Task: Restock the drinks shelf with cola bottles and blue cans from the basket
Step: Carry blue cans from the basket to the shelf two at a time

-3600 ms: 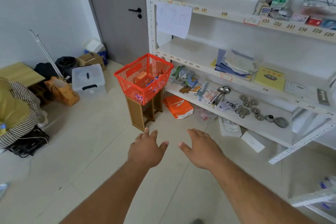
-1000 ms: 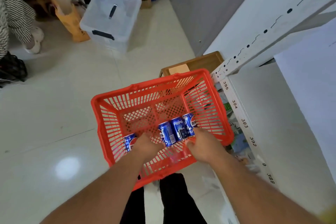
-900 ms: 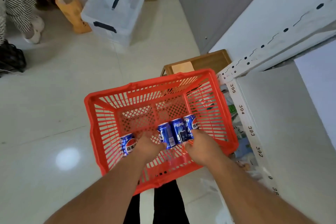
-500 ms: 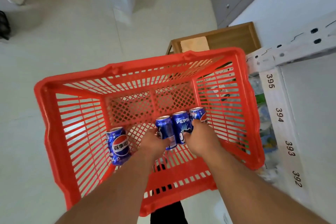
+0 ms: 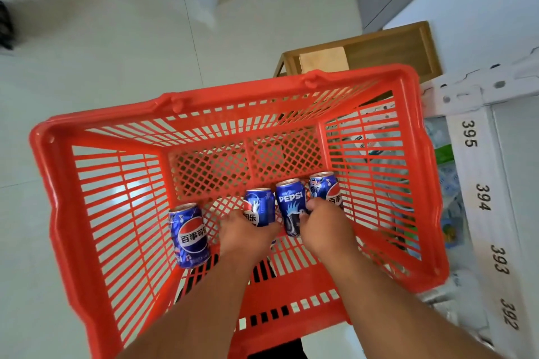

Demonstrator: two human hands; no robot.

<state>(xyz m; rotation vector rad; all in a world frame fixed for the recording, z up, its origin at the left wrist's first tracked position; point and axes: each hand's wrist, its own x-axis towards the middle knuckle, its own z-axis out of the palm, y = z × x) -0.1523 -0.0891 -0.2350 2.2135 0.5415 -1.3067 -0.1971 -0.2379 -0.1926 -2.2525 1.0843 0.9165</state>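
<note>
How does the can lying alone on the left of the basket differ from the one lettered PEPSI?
The lone can lies apart, untouched; the PEPSI can sits packed between two others, gripped by the right hand. The lone can shows a round logo; the other shows lettering. Both are blue, in the red basket.

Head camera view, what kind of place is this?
Probably a small stockroom or mock shop: a red shopping basket holding blue cans, and a white metal shelf edged with slot numbers.

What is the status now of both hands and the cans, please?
Left hand grips one blue can; right hand grips the next can. Two more cans loose in red basket. No bottles seen. Nothing in the way.
</note>
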